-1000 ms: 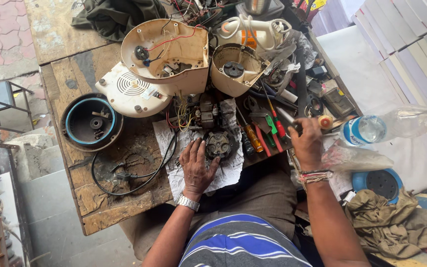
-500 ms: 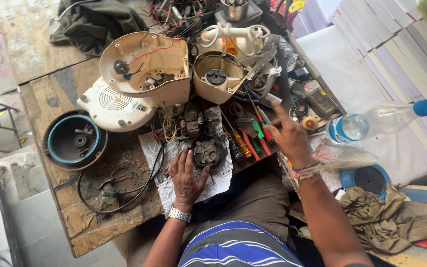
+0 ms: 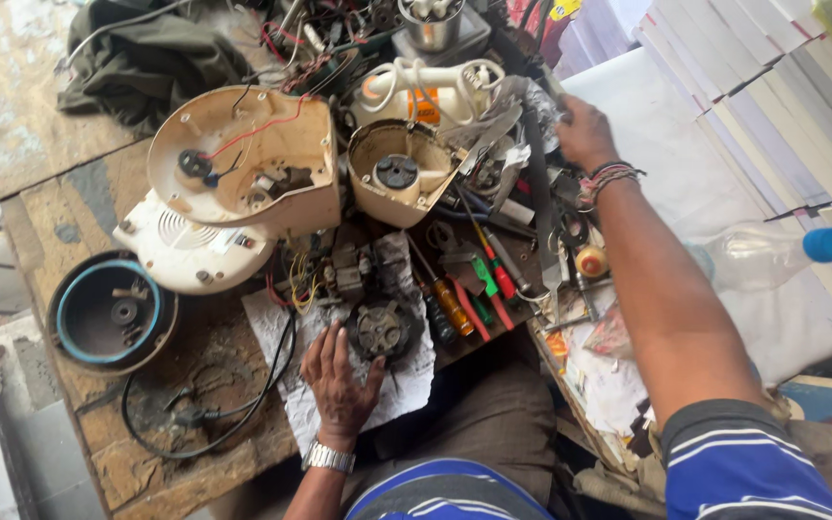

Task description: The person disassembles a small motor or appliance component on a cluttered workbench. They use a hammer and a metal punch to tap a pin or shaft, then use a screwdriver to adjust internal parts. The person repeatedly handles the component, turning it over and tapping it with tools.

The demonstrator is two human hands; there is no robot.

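Left hand (image 3: 339,377) flat, fingers spread, on the crumpled white paper sheet (image 3: 406,385) at the worn wooden bench's (image 3: 146,472) near edge, fingertips touching the dark round motor core (image 3: 379,330); gripping nothing. Right hand (image 3: 585,130) stretched to the far right edge, in the grey metal clutter (image 3: 507,125); grip can't tell. Clear plastic bottle, blue cap (image 3: 772,255), lies off the right edge. Open cream plastic housing (image 3: 247,164) at centre holds red and black wires. Black-and-blue round bowl (image 3: 108,313) at left edge holds a small hub.

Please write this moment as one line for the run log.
left hand: flat on paper, beside motor | right hand: reaching into tool pile | screwdrivers: untouched
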